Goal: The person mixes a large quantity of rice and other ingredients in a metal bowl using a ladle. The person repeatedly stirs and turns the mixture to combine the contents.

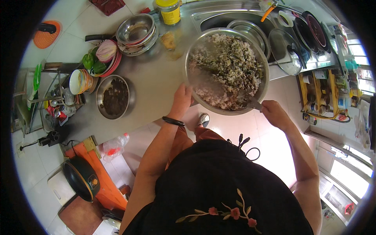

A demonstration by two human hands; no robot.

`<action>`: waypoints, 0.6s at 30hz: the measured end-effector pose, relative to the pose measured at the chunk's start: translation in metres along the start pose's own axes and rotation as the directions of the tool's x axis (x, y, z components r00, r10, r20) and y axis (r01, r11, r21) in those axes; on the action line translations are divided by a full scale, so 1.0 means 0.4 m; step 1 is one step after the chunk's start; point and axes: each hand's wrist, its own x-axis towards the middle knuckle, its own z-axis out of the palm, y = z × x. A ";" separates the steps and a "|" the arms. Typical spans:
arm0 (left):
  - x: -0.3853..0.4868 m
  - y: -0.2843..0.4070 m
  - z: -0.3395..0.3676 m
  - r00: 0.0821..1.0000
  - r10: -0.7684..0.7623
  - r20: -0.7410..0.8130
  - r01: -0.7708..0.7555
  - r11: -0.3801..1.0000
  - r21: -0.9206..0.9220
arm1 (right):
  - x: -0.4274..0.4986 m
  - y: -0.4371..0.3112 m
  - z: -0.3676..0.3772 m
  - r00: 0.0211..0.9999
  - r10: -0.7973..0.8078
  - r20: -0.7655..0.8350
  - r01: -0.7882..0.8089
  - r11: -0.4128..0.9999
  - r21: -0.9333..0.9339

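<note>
A large stainless steel bowl [226, 112] is held out at the counter's front edge, partly overlapping the sink. Inside lies steaming cooked rice mixed with chopped greens [232, 55]; the lower part looks paler, pinkish and less mixed. My left hand [182, 98] grips the bowl's left rim. In my right hand [274, 113] is the handle of a flat spatula or rice paddle [255, 104]. Its blade is partly sunk in the rice at the lower right. A smaller steel bowl of dark brown food pieces [115, 98] stands on the counter to the left.
Stacked steel bowls [136, 28], a plate with green peppers and a cut onion [102, 55], and paper cups [77, 82] line the counter's back left. A yellow-lidded jar [169, 13] stands behind. A sink [214, 19] and glass lid [283, 53] are at right.
</note>
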 end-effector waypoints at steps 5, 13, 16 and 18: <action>0.008 -0.013 0.005 1.000 0.016 0.004 -0.016 1.000 -0.004 | 0.064 0.026 0.084 0.996 -0.094 0.009 0.092 0.989 0.118; -0.012 -0.027 0.060 0.980 -0.170 0.100 0.197 0.889 -0.414 | 0.134 0.040 0.184 0.993 -0.039 0.110 -0.005 0.928 0.374; -0.010 -0.019 0.072 0.962 -0.224 0.157 0.273 0.821 -0.501 | 0.146 0.056 0.207 0.980 0.041 0.195 -0.144 0.825 0.547; -0.017 -0.011 0.080 0.956 -0.263 0.134 0.293 0.802 -0.520 | 0.150 0.068 0.212 0.946 0.106 0.308 -0.297 0.667 0.683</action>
